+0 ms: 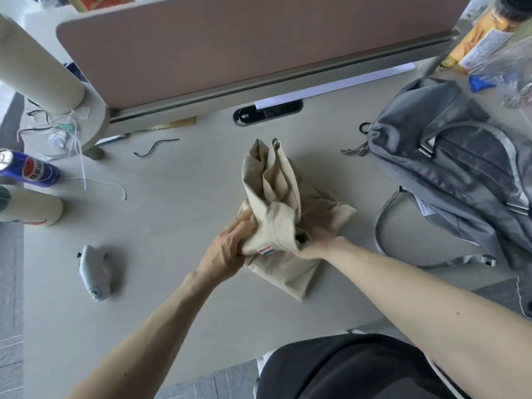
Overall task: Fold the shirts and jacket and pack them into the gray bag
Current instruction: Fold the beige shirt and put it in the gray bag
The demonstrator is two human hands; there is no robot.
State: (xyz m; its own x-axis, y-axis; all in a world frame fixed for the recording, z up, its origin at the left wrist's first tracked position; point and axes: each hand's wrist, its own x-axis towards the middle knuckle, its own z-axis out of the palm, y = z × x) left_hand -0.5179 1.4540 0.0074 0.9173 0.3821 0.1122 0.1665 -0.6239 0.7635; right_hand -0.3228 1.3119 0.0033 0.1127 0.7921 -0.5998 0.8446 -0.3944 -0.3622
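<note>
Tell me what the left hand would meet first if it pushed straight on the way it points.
The beige garment: the left hand grips its bunched fabric, pointing up and right into it. Beyond the cloth, that line seems to head toward the gray bag, though depth is unclear.

On the right hand (315, 244), the fingers are buried in the folds of the crumpled beige fabric garment (276, 197), so their grip cannot be made out. The fingertips of the left hand (227, 249) are partly covered by the same cloth. The small striped tag (266, 251) between the hands is too small to be read. Right of the right hand, the soft gray fabric backpack (449, 168) is cut off by the frame's edge. Far left of the left hand, the blue drink can (31, 171) is cropped, and its lettering is blurred.
</note>
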